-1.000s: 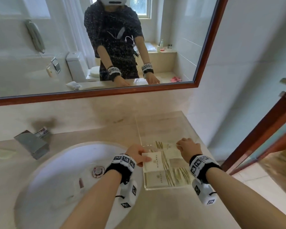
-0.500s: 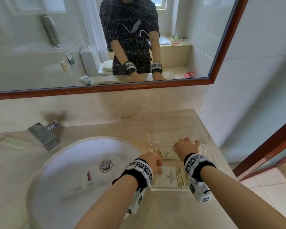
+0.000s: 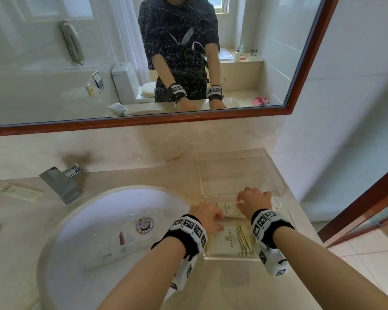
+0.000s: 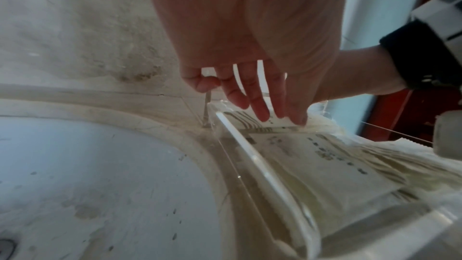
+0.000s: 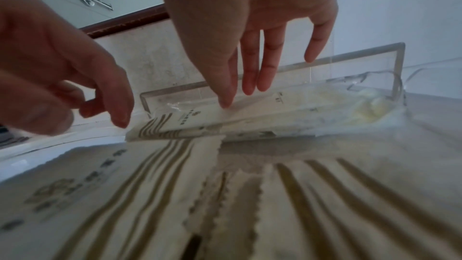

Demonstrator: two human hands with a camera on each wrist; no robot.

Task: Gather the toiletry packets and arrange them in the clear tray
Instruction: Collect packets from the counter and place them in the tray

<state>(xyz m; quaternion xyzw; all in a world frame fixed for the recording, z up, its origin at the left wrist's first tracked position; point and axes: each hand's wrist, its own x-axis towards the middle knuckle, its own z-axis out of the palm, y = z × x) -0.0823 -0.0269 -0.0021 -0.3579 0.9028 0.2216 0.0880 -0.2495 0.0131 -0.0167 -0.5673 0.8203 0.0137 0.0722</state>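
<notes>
Head view — packets being settled in clear tray (image 3: 229,257).
Left hand (image 3: 207,217) and right hand (image 3: 253,201), fingers extended, press the packets (image 3: 231,239); green packet (image 3: 20,191), frame left, remains outside.

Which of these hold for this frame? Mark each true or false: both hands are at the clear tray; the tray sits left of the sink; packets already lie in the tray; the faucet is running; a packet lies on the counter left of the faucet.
1. Both the left hand and right hand are at the clear tray. True.
2. The tray sits left of the sink. False: right of it.
3. Packets lie in the tray. True.
4. The faucet is running. False: no water shows.
5. A green packet lies left of the faucet. True.
</notes>
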